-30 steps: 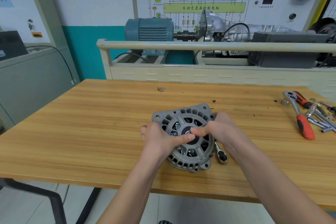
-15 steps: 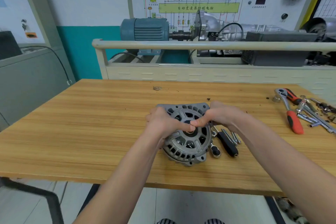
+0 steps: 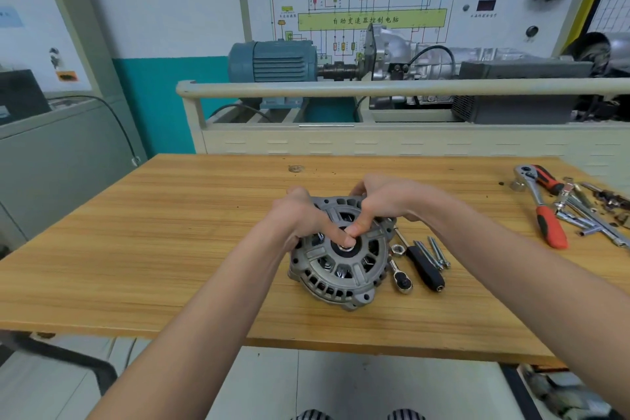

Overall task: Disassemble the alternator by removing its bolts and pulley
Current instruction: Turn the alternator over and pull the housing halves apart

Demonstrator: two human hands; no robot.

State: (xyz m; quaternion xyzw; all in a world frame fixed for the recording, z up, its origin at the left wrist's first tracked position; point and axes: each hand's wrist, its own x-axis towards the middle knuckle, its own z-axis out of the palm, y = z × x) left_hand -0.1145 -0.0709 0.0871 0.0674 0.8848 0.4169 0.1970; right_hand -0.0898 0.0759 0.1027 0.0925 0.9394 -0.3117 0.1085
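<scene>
Alternator: lying on the wooden surface, near its front edge.
Left hand: fingers curled round the housing's far-left rim.
Right hand: fingers curled over the far rim, thumb pressing the hub.
Bolts: loose, just right of the alternator.

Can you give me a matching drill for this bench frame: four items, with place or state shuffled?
Things:
1. alternator
2. red-handled ratchet
3. loose nut
4. long bolts

Places or states:
A. lying on the table just right of the black-handled tool
B. gripped by the left hand and right hand, thumbs at its centre hub
C. far right of the table, beside a heap of metal tools
D. on the table right beside the housing's right edge

Pairs: 1-B, 2-C, 3-D, 4-A
</scene>
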